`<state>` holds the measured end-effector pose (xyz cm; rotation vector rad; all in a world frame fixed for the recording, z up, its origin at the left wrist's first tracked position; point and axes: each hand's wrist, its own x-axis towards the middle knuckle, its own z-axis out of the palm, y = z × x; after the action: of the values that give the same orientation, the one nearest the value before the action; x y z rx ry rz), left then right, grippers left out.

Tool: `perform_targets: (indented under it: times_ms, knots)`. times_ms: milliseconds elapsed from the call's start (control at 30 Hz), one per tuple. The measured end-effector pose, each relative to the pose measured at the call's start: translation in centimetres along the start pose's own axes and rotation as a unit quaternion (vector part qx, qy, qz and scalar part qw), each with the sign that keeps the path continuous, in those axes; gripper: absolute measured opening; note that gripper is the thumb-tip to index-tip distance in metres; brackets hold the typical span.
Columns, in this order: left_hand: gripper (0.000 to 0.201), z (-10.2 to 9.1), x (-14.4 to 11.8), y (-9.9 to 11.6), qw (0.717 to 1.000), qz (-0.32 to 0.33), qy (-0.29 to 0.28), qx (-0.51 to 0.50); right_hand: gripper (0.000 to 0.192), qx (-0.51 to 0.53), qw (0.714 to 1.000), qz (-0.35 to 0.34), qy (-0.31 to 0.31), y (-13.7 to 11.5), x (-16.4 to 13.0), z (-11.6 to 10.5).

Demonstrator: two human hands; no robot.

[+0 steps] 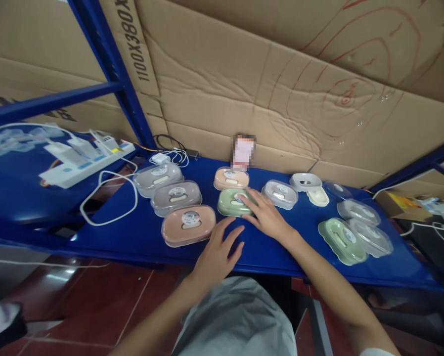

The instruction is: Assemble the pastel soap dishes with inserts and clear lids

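Both hands are spread flat with nothing clamped: the right hand (267, 215) rests its fingers on a green soap box (235, 202), the left hand (216, 252) lies open beside a pink soap box (188, 225). A light, even press on the green lid would likely keep it from sliding. Rows of lidded boxes cover the blue tabletop (140, 237); a power strip (84, 160) sits left, cardboard (281, 74) behind.

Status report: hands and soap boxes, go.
Right hand flat on the green box, empty. Left hand open on the shelf, beside the pink box. Nothing between them.
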<state>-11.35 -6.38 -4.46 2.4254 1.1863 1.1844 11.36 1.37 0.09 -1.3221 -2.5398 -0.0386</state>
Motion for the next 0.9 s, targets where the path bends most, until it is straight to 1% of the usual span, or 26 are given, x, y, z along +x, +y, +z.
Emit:
perform_targets:
  times_ms: [67,100,133,167,200,267,300,333,433,500,567,667,733,800,833,900]
  knots:
    - [0.033,0.0,0.0,0.1,1.0,0.011,-0.018,0.005,0.076,0.018,1.0,-0.004,-0.004,1.0,0.9,-0.3]
    - [0.031,0.0,0.0,0.1,0.999,0.014,-0.028,0.006,0.076,0.022,1.0,0.005,0.0,1.7,0.8,-0.7]
    - [0.029,0.0,-0.1,0.1,0.999,0.016,-0.037,0.006,0.075,0.016,0.999,0.029,0.01,2.5,0.5,-1.0]
    - [0.028,0.0,-0.1,0.1,0.999,0.016,-0.044,0.007,0.072,-0.001,0.997,0.075,0.027,3.3,-0.1,-1.4]
    - [0.026,0.0,-0.2,0.0,0.999,0.017,-0.049,0.008,0.07,-0.026,0.989,0.138,0.045,4.0,-0.9,-1.7]
    - [0.025,0.0,-0.2,0.0,0.998,0.024,-0.056,0.012,0.068,-0.074,0.961,0.259,0.066,5.2,-2.5,-2.0]
    - [0.025,0.1,-0.2,0.0,0.998,0.028,-0.06,0.015,0.07,-0.087,0.948,0.298,0.064,5.7,-3.2,-2.0]
    - [0.025,0.1,-0.1,0.0,0.997,0.03,-0.064,0.019,0.072,-0.091,0.942,0.318,0.055,6.0,-3.7,-1.8]
    - [0.026,0.1,0.0,0.1,0.997,0.03,-0.071,0.027,0.078,-0.08,0.945,0.317,0.026,7.1,-3.8,-1.3]
    - [0.026,0.0,0.0,0.1,0.997,0.033,-0.068,0.029,0.074,-0.074,0.948,0.31,0.012,8.4,-3.1,-1.4]
    - [0.026,0.0,0.1,0.1,0.997,0.035,-0.064,0.029,0.065,-0.079,0.945,0.316,0.008,10.2,-2.5,-2.0]
    - [0.026,0.0,0.0,0.1,0.997,0.031,-0.068,0.029,0.064,-0.109,0.928,0.356,0.02,12.8,-2.6,-3.2]
    - [0.026,0.1,0.0,0.0,0.997,0.029,-0.072,0.028,0.063,-0.131,0.916,0.378,0.019,13.8,-3.3,-3.8]
    - [0.026,0.2,-0.1,-0.1,0.997,0.03,-0.071,0.025,0.055,-0.146,0.914,0.378,0.009,13.8,-4.1,-4.2]
    - [0.026,0.2,-0.1,-0.2,0.997,0.032,-0.07,0.023,0.05,-0.151,0.916,0.371,0.004,13.4,-4.5,-4.3]
    - [0.026,0.3,-0.1,-0.2,0.997,0.033,-0.071,0.021,0.043,-0.155,0.925,0.347,-0.002,11.9,-5.3,-4.4]
